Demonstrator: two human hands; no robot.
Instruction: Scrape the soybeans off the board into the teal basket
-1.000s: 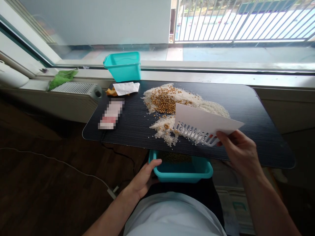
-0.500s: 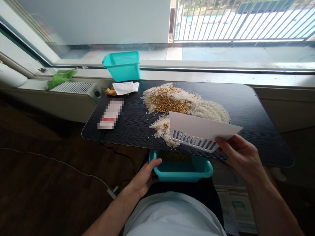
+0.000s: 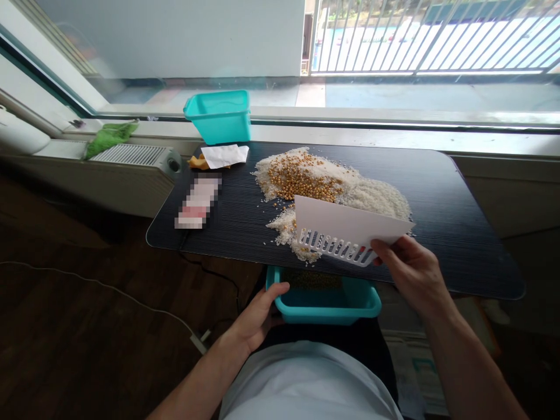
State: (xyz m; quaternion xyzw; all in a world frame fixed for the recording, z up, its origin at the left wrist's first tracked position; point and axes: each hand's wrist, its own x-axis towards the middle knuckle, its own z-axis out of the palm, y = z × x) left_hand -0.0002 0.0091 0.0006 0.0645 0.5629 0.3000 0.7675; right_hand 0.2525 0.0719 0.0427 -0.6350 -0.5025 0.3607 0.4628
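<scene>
Nearest, below the front edge of the black wood-grain tabletop [image 3: 450,239], the left hand [image 3: 258,315] grips the side of a turquoise plastic tub [image 3: 328,317], thumb over the rim and the other fingers mostly hidden; small greenish beans [image 3: 317,280] lie inside, partly beneath the tabletop. Above the tabletop's front part, the right hand [image 3: 413,271] pinches a white slotted card [image 3: 350,220] at one end, thumb on the near face — its row of slots faces down, though whether it touches the surface cannot be told. On the tabletop, just behind the card's left end, is a small patch of white rice [image 3: 286,228]. On the tabletop's left part lies a pixelated oblong item [image 3: 199,201]. Across the tabletop's middle spreads a larger rice mound [image 3: 380,195], yellow soybeans [image 3: 301,182] heaped over its left half. By the tabletop's far left corner, a crumpled white paper [image 3: 225,156] covers part of something orange-yellow [image 3: 198,163] — and behind these stands a second turquoise tub [image 3: 221,122].
</scene>
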